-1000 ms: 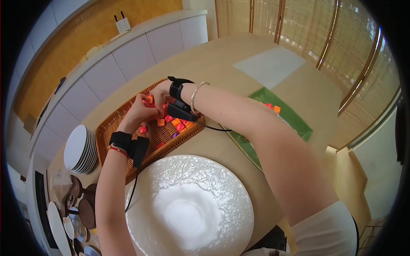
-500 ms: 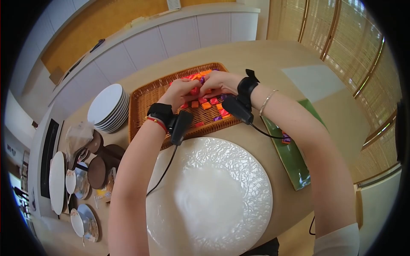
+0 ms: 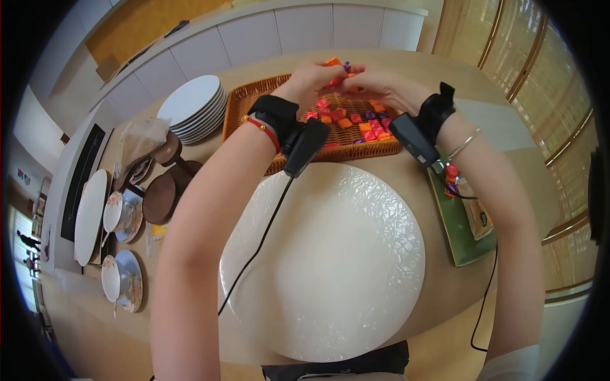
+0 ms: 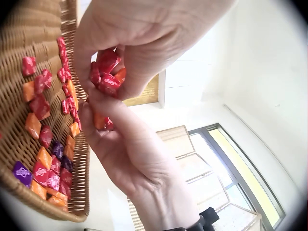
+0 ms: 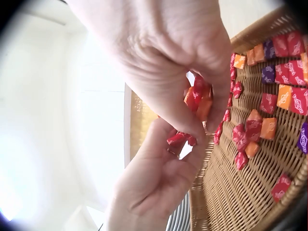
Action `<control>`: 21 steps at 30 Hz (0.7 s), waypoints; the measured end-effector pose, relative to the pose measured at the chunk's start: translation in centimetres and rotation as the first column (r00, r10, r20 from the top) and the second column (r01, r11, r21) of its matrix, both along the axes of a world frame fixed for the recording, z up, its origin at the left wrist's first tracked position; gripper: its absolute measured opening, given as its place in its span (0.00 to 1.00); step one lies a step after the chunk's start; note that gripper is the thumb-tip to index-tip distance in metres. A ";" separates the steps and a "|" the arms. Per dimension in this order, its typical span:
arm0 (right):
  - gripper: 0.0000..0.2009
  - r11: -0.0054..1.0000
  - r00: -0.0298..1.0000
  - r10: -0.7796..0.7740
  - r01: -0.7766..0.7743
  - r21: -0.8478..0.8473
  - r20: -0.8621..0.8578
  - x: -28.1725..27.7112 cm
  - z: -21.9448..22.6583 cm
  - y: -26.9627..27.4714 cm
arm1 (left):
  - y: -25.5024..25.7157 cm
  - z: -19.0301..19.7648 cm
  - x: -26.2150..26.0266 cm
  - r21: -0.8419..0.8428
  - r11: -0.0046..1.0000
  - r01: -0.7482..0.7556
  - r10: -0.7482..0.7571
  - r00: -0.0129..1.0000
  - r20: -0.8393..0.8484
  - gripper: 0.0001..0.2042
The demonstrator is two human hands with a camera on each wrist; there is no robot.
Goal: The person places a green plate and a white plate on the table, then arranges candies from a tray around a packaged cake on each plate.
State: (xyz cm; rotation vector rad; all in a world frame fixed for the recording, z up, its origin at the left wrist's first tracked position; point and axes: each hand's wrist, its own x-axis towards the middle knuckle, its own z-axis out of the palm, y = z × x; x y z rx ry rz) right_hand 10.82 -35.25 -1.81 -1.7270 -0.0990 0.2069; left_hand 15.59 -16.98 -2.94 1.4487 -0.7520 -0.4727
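Both hands are close together over the far side of a wicker basket (image 3: 375, 150). My left hand (image 3: 310, 82) curls its fingers and thumb around several wrapped candies (image 4: 108, 72), mostly red with some orange. My right hand (image 3: 387, 87) grips a cluster of red and orange candies (image 5: 198, 100), its fingertips meeting the left hand's. A purple wrapper (image 3: 347, 66) shows between the hands. In the basket, more red, orange and purple candies (image 3: 375, 130) lie scattered on the woven bottom, with a row along one wall in the left wrist view.
A large white embossed plate (image 3: 324, 267) stands in front of the basket. On the right, a green tray (image 3: 467, 247) bears candies and a pouch (image 3: 478, 213). On the left are stacked white plates (image 3: 187, 101), a brown stand (image 3: 161, 198), cups with saucers (image 3: 130, 279) and an oval plate (image 3: 91, 219).
Both hands have come up from among the candies in the basket, gathering a cluster between them. The head view has shifted, so the basket now appears higher and further right.
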 end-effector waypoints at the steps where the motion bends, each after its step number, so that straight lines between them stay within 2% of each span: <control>1: 0.15 0.999 0.999 0.019 -0.016 -0.050 0.047 -0.3 0.6 0.2 | 0.1 0.7 -0.3 0.009 1.000 -0.025 0.025 1.000 -0.005 0.15; 4: 0.15 0.997 0.994 0.071 -0.071 0.001 0.084 -1.7 1.8 0.7 | 0.5 2.4 -1.7 0.099 0.987 -0.128 0.124 0.991 0.041 0.16; 5: 0.15 0.996 0.991 0.082 -0.080 -0.027 0.105 -2.4 2.2 1.1 | 1.3 2.3 -2.1 0.080 0.993 -0.088 0.073 0.983 0.170 0.17; 8: 0.14 0.993 0.985 0.118 -0.115 -0.034 0.128 -5.9 2.7 2.8 | 3.3 3.1 -6.8 0.055 0.986 -0.159 0.155 0.985 0.072 0.16; 10: 0.16 0.988 0.980 0.152 -0.150 -0.023 0.128 -9.3 2.5 4.7 | 5.0 2.8 -10.5 0.067 0.983 -0.169 0.162 0.982 0.102 0.15; 12: 0.18 0.996 0.997 0.081 -0.082 -0.019 -0.018 -12.1 1.7 6.6 | 6.7 1.9 -13.7 0.141 0.963 -0.228 0.236 0.971 -0.042 0.14; 13: 0.18 0.995 0.996 0.085 -0.084 0.049 -0.015 -12.7 -0.1 7.1 | 7.5 1.1 -15.4 0.172 0.952 -0.255 0.270 0.960 -0.073 0.14; 14: 0.18 0.997 0.995 0.077 -0.078 -0.005 -0.066 -14.2 -0.6 8.0 | 8.2 0.2 -17.0 0.203 0.938 -0.280 0.305 0.947 -0.103 0.13; 15: 0.18 0.996 0.990 0.073 -0.066 0.060 -0.119 -15.5 -1.6 9.0 | 9.0 -0.7 -18.3 0.234 0.927 -0.293 0.328 0.936 -0.127 0.13; 18: 0.18 0.998 0.958 0.064 -0.066 0.003 -0.281 -17.8 -3.5 10.8 | 10.3 -3.1 -21.3 0.309 0.895 -0.321 0.403 0.880 -0.253 0.14; 21: 0.18 0.996 0.945 0.081 -0.087 -0.005 -0.316 -18.4 -4.4 11.7 | 11.0 -4.3 -22.1 0.359 0.883 -0.302 0.407 0.874 -0.264 0.15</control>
